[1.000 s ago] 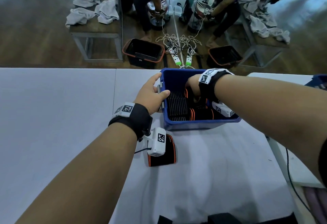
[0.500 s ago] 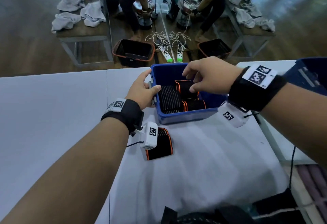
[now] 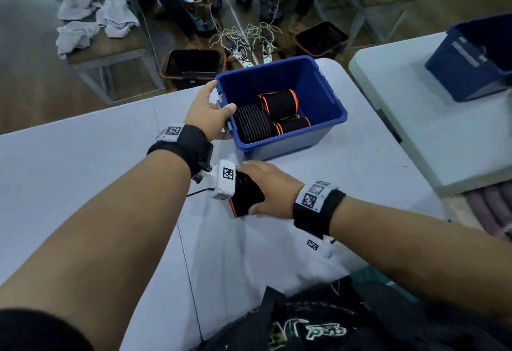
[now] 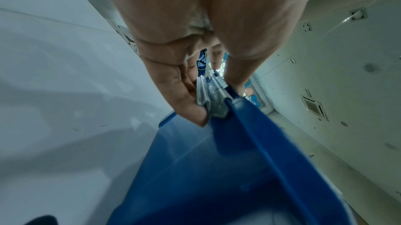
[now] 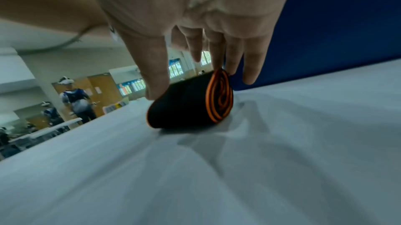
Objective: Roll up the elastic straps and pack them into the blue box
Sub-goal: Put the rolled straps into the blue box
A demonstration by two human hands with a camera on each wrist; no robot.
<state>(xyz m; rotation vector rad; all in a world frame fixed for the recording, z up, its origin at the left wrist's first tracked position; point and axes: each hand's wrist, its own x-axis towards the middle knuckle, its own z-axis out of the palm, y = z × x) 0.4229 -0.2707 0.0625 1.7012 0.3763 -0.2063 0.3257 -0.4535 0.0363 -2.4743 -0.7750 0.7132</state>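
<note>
While my left hand (image 3: 208,112) grips the blue box (image 3: 327,92) rim, my right hand (image 3: 270,189) pinches the soft rolled strap (image 5: 186,107) mid-frame; I judge it light, springy, best squeezed across its barrel.

The blue box (image 3: 313,140) stands open-topped on the white-covered tabletop (image 3: 83,184), and its far half holds nothing, so there is room to reach down inside behind the rolled straps (image 3: 270,120) packed against its near-left wall. The left hand (image 3: 206,113) clamps the box's left rim at the grey latch (image 4: 213,101), blocking entry from that side. Just before the box, the right hand (image 3: 270,189) covers a rolled strap (image 5: 188,107) lying on the cloth, its fingers (image 5: 217,53) close to the box wall. The tabletop to the left lies open. A second blue box (image 3: 468,62) stands on the neighbouring table, well apart.
</note>
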